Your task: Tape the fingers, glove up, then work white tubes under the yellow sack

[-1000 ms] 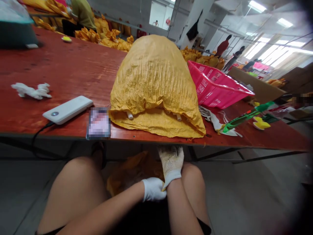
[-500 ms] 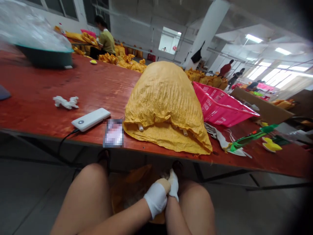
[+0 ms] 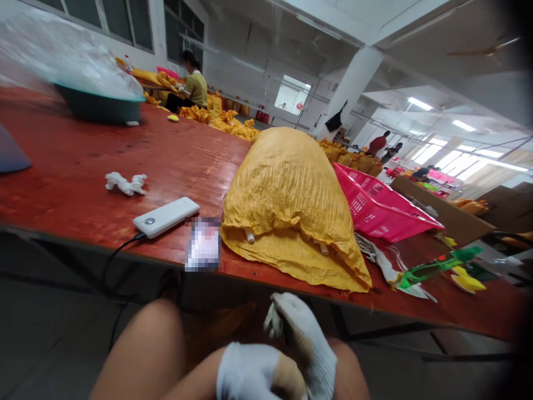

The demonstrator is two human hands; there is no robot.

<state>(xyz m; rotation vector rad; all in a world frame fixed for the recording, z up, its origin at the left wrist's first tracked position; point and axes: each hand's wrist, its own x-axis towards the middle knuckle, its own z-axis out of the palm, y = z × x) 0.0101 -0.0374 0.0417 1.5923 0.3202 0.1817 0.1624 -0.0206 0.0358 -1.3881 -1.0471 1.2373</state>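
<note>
Both my hands wear white gloves, above my lap below the table edge. My right hand [image 3: 310, 339] is raised with its fingers curled; a small pale, limp bundle [image 3: 272, 322] shows at its fingertips, too blurred to name. Lower down, my left hand [image 3: 262, 372] has its fingers bent in against the lower part of the right hand, and what they hold, if anything, is hidden. Nearest to the hands on the table lies a stuffed yellow woven sack [image 3: 291, 189], its open mouth toward me, with white tube ends [image 3: 250, 235] showing at the opening.
On the red table [image 3: 187, 161] lie a white power bank [image 3: 166, 216] with a cable, crumpled white tissue [image 3: 125, 183] and a teal basin [image 3: 102, 106] under clear plastic. A pink basket [image 3: 383, 203] and green packaging [image 3: 441, 266] are right. A person [image 3: 195, 83] sits behind among yellow sacks.
Both hands have come up and nearer to me from between the knees, the right one now higher with a pale bundle at its fingertips. The view has tilted up a little.
</note>
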